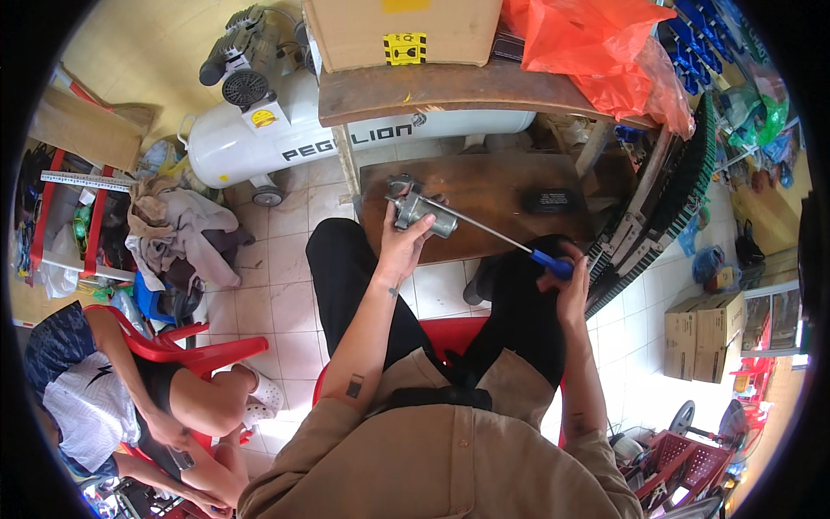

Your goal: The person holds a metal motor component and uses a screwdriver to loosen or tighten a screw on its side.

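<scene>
My left hand [402,245] grips a grey cylindrical metal part [421,212] above my knees. My right hand [571,281] holds the blue handle of a long screwdriver [553,262]. Its thin shaft [484,227] runs up-left and the tip meets the metal part. I sit on a red plastic chair [450,333] in black trousers, in front of a low dark wooden table [484,186].
A white air compressor tank [259,143] lies behind a wooden bench [432,91] bearing a cardboard box [402,30] and orange plastic bag [596,48]. Another person [112,389] sits on a red chair at lower left. Rags [186,229], cardboard boxes [705,333] and a red crate [683,458] lie around.
</scene>
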Tool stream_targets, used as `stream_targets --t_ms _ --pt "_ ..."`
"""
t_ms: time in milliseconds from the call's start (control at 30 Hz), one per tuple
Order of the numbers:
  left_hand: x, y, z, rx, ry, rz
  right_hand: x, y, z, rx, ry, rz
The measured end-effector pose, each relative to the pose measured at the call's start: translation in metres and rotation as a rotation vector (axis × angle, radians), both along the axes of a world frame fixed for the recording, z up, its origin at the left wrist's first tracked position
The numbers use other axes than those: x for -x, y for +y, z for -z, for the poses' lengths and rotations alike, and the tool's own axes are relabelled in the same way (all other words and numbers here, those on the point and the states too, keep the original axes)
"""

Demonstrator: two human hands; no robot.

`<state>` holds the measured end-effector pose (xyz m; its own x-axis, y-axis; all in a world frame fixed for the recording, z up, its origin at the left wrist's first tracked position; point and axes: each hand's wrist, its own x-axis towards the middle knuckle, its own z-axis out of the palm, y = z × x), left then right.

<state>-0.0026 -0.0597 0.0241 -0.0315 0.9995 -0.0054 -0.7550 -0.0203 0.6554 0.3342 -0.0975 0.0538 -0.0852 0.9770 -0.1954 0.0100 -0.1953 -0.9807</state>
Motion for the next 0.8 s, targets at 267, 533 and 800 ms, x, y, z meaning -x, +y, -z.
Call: stream_targets --t_ms 267,533,800 --pt "-0.003 0.000 0.002 0.029 0.021 0.010 -0.003 -0.001 -0.006 -0.072 0.077 0.036" --pt "0.001 0.004 0.007 0.021 0.011 -0.023 0.024 -0.005 0.005 -0.497 -0.106 0.041" --pt "-0.005 0.003 0.008 0.022 0.004 0.020 -0.022 -0.004 0.014 0.044 0.151 -0.053"
